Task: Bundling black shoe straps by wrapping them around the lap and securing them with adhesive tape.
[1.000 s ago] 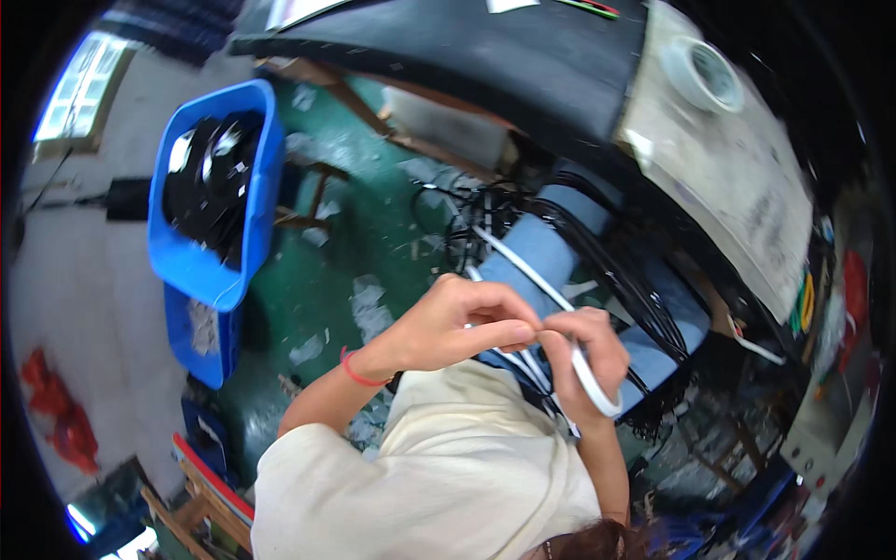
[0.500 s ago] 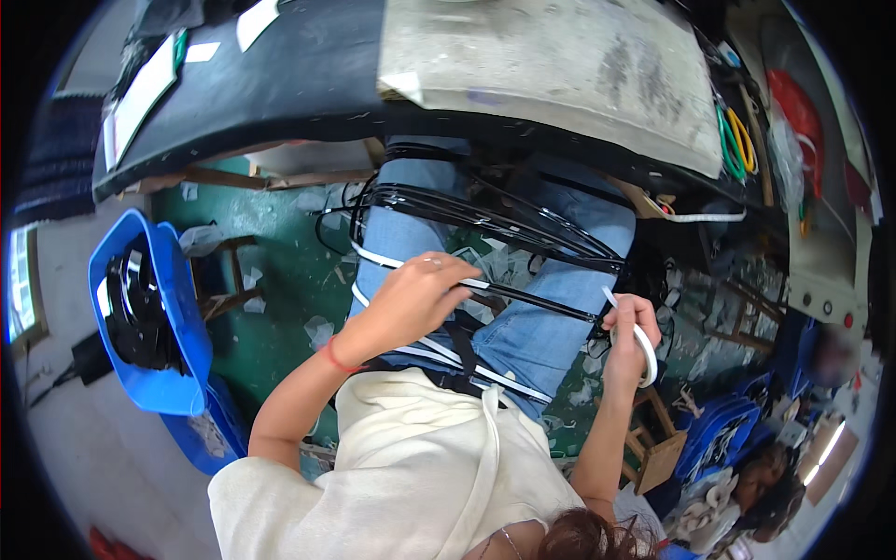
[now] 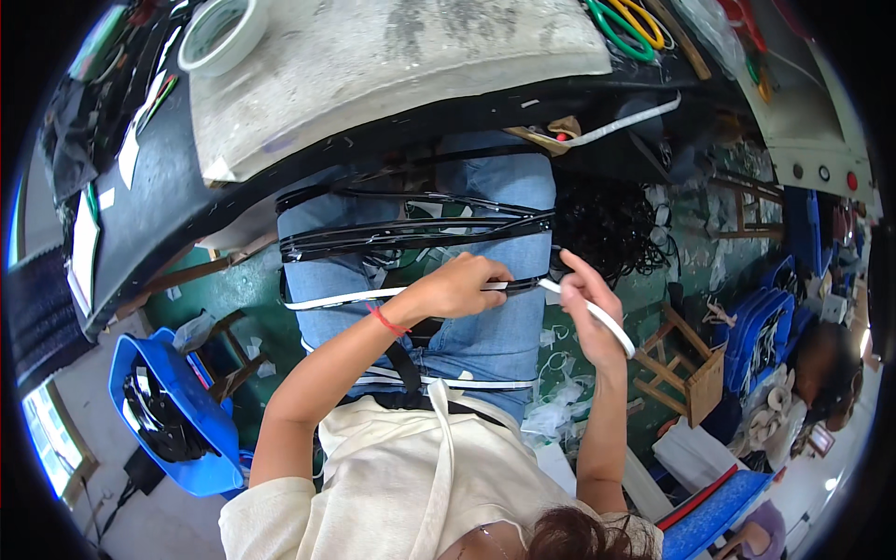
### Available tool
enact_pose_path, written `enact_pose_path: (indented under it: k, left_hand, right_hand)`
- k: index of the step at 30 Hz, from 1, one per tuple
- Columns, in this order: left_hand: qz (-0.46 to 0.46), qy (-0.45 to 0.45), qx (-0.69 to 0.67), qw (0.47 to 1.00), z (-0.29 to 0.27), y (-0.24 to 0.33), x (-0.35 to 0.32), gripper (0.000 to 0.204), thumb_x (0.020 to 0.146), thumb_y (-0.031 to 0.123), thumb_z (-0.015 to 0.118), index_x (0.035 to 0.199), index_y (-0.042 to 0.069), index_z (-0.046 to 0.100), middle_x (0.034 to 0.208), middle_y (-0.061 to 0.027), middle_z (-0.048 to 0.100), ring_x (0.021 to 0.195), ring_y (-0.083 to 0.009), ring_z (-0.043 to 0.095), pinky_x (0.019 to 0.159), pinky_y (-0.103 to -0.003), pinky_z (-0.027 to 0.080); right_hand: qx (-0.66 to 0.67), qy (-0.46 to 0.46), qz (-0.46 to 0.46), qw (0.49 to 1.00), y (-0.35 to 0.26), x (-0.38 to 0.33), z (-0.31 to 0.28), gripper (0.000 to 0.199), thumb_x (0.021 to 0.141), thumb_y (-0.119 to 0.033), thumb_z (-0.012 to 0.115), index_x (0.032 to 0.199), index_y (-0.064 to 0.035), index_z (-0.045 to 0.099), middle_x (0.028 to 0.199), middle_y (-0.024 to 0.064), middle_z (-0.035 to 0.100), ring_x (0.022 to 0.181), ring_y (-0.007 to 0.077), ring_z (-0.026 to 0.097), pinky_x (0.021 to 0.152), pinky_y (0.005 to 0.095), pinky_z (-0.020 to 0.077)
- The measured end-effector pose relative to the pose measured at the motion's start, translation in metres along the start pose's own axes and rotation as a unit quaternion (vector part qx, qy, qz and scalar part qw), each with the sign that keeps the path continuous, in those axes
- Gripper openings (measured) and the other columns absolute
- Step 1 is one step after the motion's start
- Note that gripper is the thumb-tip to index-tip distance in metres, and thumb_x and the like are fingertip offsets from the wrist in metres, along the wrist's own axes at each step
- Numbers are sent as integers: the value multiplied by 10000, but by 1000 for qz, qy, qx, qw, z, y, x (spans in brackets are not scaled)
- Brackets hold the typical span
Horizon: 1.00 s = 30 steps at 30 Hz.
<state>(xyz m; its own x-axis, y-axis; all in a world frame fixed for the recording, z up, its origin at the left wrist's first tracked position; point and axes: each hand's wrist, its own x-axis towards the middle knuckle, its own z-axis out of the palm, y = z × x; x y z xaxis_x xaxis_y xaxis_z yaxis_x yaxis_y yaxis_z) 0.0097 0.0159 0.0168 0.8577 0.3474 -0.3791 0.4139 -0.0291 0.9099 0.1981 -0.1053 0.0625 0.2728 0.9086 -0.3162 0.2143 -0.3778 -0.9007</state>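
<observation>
Several glossy black strips (image 3: 420, 238) run across both my thighs, over blue jeans (image 3: 504, 327). Closer to me, a white strip (image 3: 345, 301) crosses the left thigh and goes into my left hand (image 3: 457, 287), whose fingers pinch it between the knees. A short black piece shows just beyond those fingertips. Beside the right thigh, my right hand (image 3: 590, 308) has its index finger stretched out. A white strip end (image 3: 611, 329) lies across this hand, seemingly held by the thumb and lower fingers, its tip toward the left hand. More white strips (image 3: 467, 383) lie across my lap.
Ahead is a black-edged workbench with a pale board (image 3: 373, 84), a tape roll (image 3: 222, 37) and green-handled scissors (image 3: 623, 33). A blue bin (image 3: 177, 411) of black strips stands left. At right are a black strip heap (image 3: 611, 224) and a wooden stool (image 3: 686, 369).
The view has turned to the right. My left hand has moved along the strip toward the right thigh, nearer the right hand. The right index finger has stretched out.
</observation>
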Motion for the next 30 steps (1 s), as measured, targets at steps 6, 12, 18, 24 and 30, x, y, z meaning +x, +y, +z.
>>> enact_pose_path:
  k: [6,12,18,24,30]
  left_hand:
    - [-34,-46,0,998,-5,6,5,326,762,162,656,1025,-30,631,897,-211,662,850,-335,646,768,-367,491]
    - [-6,-4,-3,1000,4,-2,3,303,799,224,655,984,-15,650,855,-166,675,800,-258,655,738,-337,492]
    - [-72,55,-19,996,14,4,5,230,837,235,593,858,27,688,738,-117,680,672,-241,661,658,-333,503]
    - [-88,65,-38,993,7,3,-7,221,869,202,581,883,9,689,719,-84,684,648,-145,648,621,-267,493]
    - [-120,53,-26,991,3,9,-8,243,876,221,579,868,2,684,710,-88,680,632,-160,645,612,-272,488]
  right_hand:
    - [15,-127,0,992,16,21,11,340,873,-57,566,1211,-25,550,812,9,569,716,67,499,637,213,424]
    - [24,-137,4,990,26,26,11,346,863,-56,574,1208,-29,554,803,12,574,707,62,495,623,210,417]
    - [11,-59,3,998,18,21,13,350,811,-86,645,1149,-44,565,791,44,631,684,90,578,618,235,467]
    - [41,-19,51,998,38,17,-6,238,781,-123,713,976,-14,632,785,52,648,716,87,604,654,235,482]
    - [39,-2,9,999,51,19,9,111,806,-92,687,884,-16,665,783,18,641,721,81,571,642,213,441]
